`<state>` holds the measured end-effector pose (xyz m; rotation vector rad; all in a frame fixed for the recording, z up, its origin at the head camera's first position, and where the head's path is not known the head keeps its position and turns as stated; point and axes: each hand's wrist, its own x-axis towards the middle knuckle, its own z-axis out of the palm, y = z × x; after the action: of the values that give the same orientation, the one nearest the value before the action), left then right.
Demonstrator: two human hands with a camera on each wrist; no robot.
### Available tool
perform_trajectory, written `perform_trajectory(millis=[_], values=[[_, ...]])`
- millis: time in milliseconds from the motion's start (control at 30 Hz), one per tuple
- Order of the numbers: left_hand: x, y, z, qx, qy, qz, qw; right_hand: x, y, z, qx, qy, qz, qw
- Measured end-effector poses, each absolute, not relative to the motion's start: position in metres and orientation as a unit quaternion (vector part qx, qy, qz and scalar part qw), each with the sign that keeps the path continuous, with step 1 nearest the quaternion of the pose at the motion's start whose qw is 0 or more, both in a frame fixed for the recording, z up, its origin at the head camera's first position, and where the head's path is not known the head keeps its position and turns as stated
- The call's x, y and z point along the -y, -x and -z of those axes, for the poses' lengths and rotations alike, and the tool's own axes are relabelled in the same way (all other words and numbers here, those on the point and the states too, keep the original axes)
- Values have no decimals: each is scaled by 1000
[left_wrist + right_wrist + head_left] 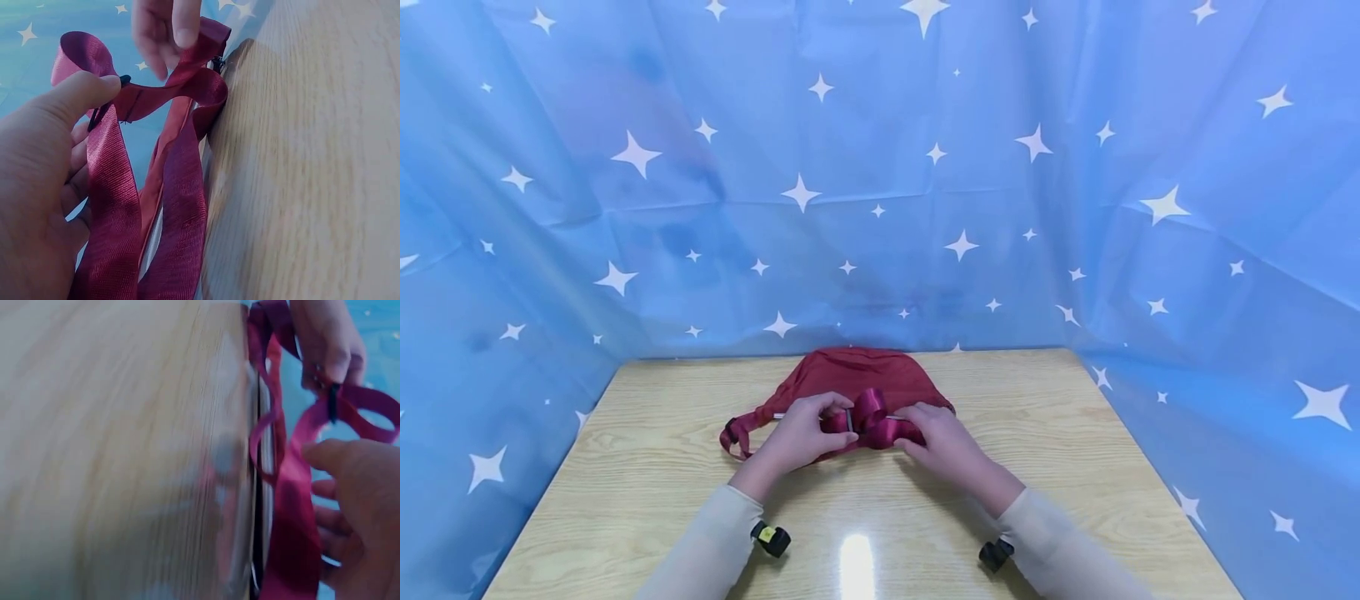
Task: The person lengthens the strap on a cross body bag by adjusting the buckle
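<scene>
Clearly, both hands are busy with one strap. The left hand (802,428) pinches a black slider (332,403) on the strap (883,434) between thumb and fingers, while the right hand (946,440) holds a stretch of the same strap, its thumb against the near side and its fingers behind. Between them the wine-red webbing rises in a loop — shiny, curled and upright (the right wrist view is rather blurred).

Just behind the hands lies a red cloth bag (857,372), at the middle of the far edge of the wooden surface (1045,417). Left of the left hand, another loop of strap with a dark buckle (731,430) rests on the wood. Pale sleeves (711,537) cover the forearms, with a small black device at each wrist. Beyond hangs a blue curtain (880,125) — printed with white stars.
</scene>
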<state>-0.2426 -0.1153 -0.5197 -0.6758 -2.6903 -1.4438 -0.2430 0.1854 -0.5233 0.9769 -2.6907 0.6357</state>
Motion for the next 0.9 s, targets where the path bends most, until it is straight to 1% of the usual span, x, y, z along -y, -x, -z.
perform_trajectory(millis=[133, 300, 400, 567, 633, 700, 767, 900], values=[[116, 242, 522, 863, 214, 458, 11, -172, 242, 525, 916, -316, -233, 80], [118, 242, 522, 865, 211, 455, 8, -176, 244, 522, 908, -315, -260, 88], [119, 242, 521, 866, 207, 456, 10, -188, 248, 522, 907, -327, -241, 112], [121, 242, 520, 867, 201, 455, 13, -210, 252, 524, 909, -336, -172, 175], [122, 241, 518, 867, 202, 456, 11, -212, 252, 523, 912, -334, -149, 186], [121, 241, 517, 866, 204, 457, 9, -207, 250, 523, 916, -330, -135, 184], [121, 242, 517, 865, 207, 456, 9, -199, 249, 522, 920, -330, -127, 169], [120, 242, 517, 866, 206, 456, 10, -177, 245, 520, 929, -319, -147, 118]])
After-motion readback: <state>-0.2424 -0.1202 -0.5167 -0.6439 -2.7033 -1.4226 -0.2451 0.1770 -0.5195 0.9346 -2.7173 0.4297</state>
